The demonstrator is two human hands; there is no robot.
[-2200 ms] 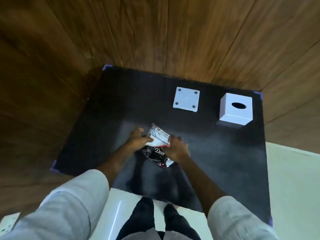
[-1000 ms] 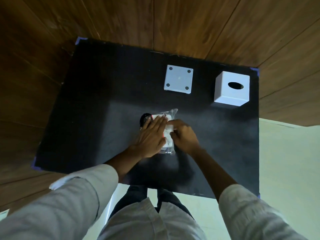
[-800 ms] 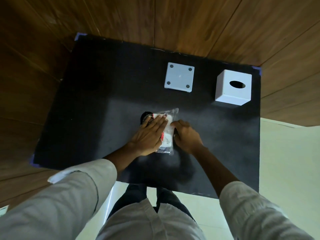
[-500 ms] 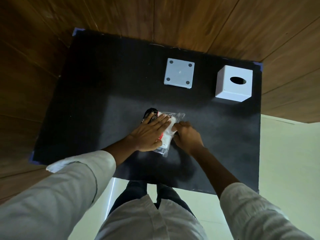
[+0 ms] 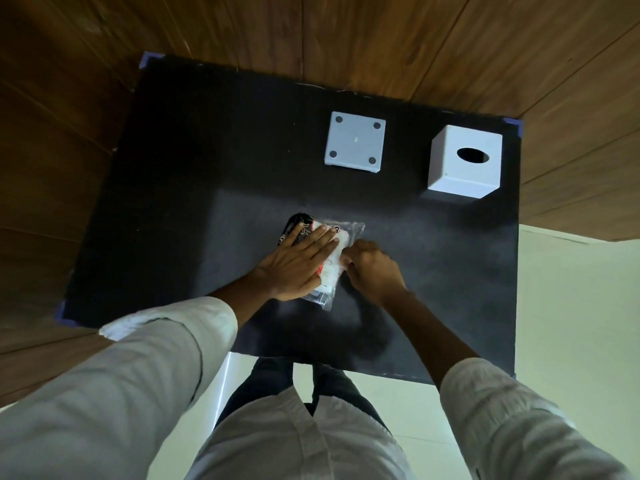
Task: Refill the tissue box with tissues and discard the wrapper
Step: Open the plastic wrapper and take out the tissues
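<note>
A tissue pack point(image 5: 337, 258) in clear and black wrapper lies flat on the black table top point(image 5: 207, 202), near the middle. My left hand point(image 5: 298, 261) lies palm down on it, fingers spread, pressing it to the table. My right hand point(image 5: 374, 271) is curled at the pack's right edge, fingertips pinching the wrapper. The white cube tissue box point(image 5: 465, 161) with a dark oval slot stands at the back right. Its white square base plate point(image 5: 355, 142) with round feet lies flat to the left of the box.
Wooden wall panels rise behind and to the left of the table. A pale tiled floor point(image 5: 571, 306) shows to the right and below the table's front edge. My legs stand at the front edge.
The pack went from being held up in both hands to lying flat on the table. My left hand now presses it while my right hand works at its right edge.
</note>
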